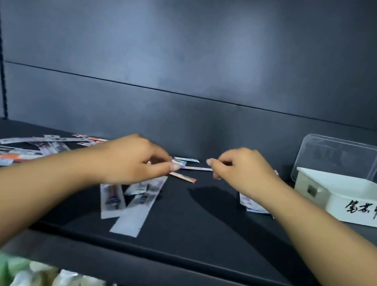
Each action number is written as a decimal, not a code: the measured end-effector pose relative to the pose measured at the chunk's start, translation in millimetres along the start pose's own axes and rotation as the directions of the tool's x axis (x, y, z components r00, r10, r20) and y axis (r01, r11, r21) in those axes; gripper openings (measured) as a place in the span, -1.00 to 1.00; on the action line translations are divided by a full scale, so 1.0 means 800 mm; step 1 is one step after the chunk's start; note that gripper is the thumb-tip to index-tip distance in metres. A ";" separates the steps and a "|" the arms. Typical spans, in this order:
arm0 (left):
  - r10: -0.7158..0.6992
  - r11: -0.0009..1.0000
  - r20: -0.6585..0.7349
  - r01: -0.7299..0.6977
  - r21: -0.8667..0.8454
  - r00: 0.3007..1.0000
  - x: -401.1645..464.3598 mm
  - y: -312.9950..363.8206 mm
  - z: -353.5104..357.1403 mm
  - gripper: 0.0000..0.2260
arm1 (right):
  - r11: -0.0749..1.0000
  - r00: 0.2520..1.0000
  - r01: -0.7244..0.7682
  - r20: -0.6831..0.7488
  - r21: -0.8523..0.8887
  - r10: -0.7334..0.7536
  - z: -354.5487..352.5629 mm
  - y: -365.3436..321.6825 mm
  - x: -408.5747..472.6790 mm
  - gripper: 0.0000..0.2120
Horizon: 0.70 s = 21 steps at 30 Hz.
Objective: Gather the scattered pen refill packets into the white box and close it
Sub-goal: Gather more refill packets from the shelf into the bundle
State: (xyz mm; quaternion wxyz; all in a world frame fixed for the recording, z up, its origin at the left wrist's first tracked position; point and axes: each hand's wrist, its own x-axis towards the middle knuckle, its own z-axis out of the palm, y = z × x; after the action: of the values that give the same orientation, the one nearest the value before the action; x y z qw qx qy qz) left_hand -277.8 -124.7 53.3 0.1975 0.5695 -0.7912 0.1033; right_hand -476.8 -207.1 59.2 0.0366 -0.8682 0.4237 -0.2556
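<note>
Pinching one refill packet (197,168) between both hands (133,157) (238,170), each grip clamped, black shelf (196,227), dark wall panels (194,48).

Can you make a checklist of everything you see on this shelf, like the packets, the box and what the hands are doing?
Surface: dark shelf.
Job's things: refill packets scattered left and centre; white box open at right; clear lid leaning behind it.
Clutter: pale wrapped goods on the level below.
Grips: left hand and right hand pinch opposite ends of one thin packet.
Cables: nothing seen.
Surroundings: dark back panel.
</note>
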 end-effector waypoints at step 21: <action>-0.261 0.958 -0.051 0.252 -0.134 0.964 -0.322 -0.311 -0.104 -0.75 | 0.993 0.961 0.073 0.261 0.091 -0.095 0.159 -0.392 0.036 -0.74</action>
State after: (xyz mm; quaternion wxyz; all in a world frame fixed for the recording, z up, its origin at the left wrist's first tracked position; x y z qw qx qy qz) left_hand 43.0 47.0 2.4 0.2718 0.6498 -0.7083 0.0460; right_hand -176.9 -48.6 48.4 0.1169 -0.9096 0.3671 -0.1555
